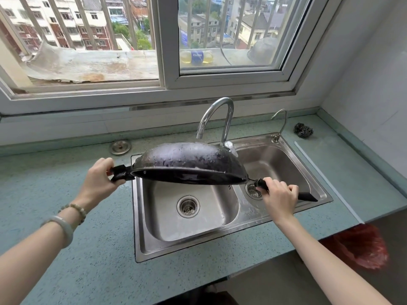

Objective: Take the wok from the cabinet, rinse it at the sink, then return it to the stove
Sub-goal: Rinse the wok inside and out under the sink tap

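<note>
A black wok [187,161] is held upside down over the double steel sink [229,236], its wet rounded bottom facing up with water beads on it. My left hand [99,181] grips the short loop handle on the wok's left side. My right hand [279,194] is wrapped around the long black handle on the right, whose end sticks out past my fingers. The curved chrome faucet [218,117] rises just behind the wok. No water stream is visible from its spout.
A steel scouring ball [303,130] lies on the green counter [66,271] at the back right. A round metal sink plug [120,147] rests left of the faucet. A thin second tap [280,124] stands behind the right basin. A red plastic bag [361,247] hangs below the counter's right edge.
</note>
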`<action>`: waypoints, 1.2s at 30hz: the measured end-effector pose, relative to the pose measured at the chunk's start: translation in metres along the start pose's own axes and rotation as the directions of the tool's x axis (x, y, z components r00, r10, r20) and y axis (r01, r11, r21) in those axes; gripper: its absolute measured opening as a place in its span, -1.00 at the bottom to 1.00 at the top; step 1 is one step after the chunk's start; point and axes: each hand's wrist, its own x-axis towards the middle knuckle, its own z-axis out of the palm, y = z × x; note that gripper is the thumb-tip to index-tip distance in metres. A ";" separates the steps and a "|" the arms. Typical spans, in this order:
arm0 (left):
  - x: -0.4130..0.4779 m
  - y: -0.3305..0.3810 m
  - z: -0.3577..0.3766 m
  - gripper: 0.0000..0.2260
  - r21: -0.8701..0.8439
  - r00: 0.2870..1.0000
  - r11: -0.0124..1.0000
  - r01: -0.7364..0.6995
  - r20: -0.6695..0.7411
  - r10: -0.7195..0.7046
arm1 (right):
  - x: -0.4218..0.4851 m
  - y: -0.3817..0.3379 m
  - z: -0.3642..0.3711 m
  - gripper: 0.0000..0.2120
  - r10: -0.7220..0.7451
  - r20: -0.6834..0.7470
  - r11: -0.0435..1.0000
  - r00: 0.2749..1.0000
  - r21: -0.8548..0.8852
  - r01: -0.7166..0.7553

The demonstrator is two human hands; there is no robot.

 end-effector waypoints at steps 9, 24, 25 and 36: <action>0.001 -0.005 0.001 -0.59 0.020 0.999 1.000 0.012 0.029 -0.013 | 0.002 0.000 0.001 -0.84 -0.040 -0.035 0.999 0.999 0.017 0.041; -0.012 -0.013 0.004 -0.59 0.032 0.999 0.999 0.019 0.050 -0.020 | 0.003 -0.003 0.010 -0.73 -0.087 -0.045 0.996 0.995 0.025 0.088; -0.013 -0.013 0.003 -0.60 0.027 0.998 0.999 0.024 0.065 -0.026 | 0.005 -0.001 0.010 -0.75 -0.106 -0.056 0.994 0.993 0.015 0.107; -0.018 -0.014 0.002 -0.59 0.035 0.996 0.999 0.032 0.086 -0.035 | 0.004 0.000 0.012 -0.80 -0.123 -0.043 0.992 0.991 0.016 0.124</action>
